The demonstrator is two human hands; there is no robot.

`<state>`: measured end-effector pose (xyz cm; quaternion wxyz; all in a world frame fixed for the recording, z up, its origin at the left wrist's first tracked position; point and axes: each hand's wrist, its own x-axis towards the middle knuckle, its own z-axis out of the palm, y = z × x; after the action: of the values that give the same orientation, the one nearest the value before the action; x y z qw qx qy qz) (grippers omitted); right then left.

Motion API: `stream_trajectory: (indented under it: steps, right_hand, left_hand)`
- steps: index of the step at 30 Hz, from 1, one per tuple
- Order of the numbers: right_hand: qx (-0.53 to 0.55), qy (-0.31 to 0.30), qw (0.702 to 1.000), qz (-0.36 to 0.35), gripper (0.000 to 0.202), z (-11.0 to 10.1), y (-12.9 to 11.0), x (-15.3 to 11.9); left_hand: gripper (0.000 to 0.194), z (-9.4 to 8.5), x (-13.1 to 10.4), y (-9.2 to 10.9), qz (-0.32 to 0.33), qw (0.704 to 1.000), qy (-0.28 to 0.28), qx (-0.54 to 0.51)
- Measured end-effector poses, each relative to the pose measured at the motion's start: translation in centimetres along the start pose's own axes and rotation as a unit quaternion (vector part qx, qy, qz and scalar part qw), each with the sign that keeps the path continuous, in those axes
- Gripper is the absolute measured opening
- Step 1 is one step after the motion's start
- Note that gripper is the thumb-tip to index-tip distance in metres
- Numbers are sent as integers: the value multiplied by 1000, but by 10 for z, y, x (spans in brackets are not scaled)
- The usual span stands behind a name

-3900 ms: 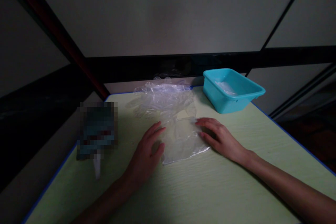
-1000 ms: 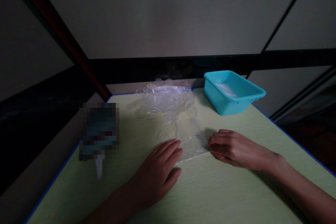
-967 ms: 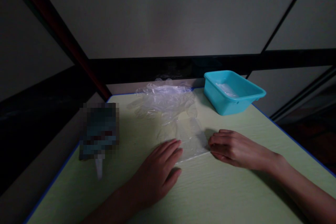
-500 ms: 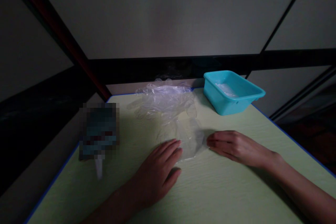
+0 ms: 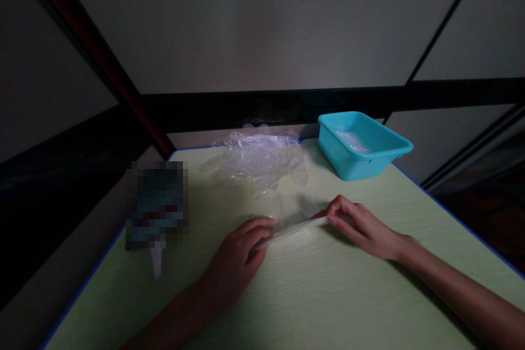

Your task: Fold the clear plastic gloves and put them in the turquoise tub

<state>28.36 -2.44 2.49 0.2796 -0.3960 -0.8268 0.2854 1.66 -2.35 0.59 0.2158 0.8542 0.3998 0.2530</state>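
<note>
A clear disposable plastic glove (image 5: 297, 226) stretches between my two hands just above the table. My left hand (image 5: 241, 251) pinches one end of its edge between thumb and fingers. At the other end, my right hand (image 5: 356, 224) grips the edge between thumb and forefinger. The far part of this glove looks faint and see-through against the tabletop. Behind it lies a loose pile of clear plastic gloves (image 5: 258, 158), crumpled and overlapping.
A turquoise plastic basin (image 5: 348, 167) stands at the back right, with clear, whitish plastic inside. On the left is a blurred-out package (image 5: 158, 202) with a white strip hanging from it. The pale green table (image 5: 328, 301) has blue edging and meets cabinet panels behind.
Both hands went from resting flat on the glove to pinching its near edge. That edge is now lifted and pulled taut between them.
</note>
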Motion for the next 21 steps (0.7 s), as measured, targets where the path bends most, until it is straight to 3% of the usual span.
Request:
stream_trajectory:
  steps: [4,8,9,11,13,14,16,19,21]
  right_hand:
    - [56,52,997,15,14,3,2,0]
    - [175,74,980,51,18,5,-3,2]
    - [213,72,972,66,19,5,-5,3]
    - [298,55,948,99,23,7,-9,5]
    - [372,34,918,136,27,8,-11,7]
    - [395,27,905,154,28,9,-11,8]
    - [411,30,894,177,30,11,-10,11]
    - [399,46,898,179,31,13,-4,14]
    - [387,51,903,181,31,14,0,16]
  left_hand:
    - [21,-6,1,5,-28,997,-5,-67]
    - [19,-9,-2,13,-112,971,-63,-201]
    - [20,-10,-2,15,-131,949,-88,-273]
    - [22,-12,-3,19,-168,878,-137,-426]
    - [24,-13,-2,21,-207,806,-154,-533]
    - [24,-14,-1,21,-226,785,-147,-558]
    - [23,-14,3,20,-262,784,-97,-554]
    - [20,-15,8,17,-305,834,-8,-461]
    - [18,-15,12,15,-323,852,10,-412]
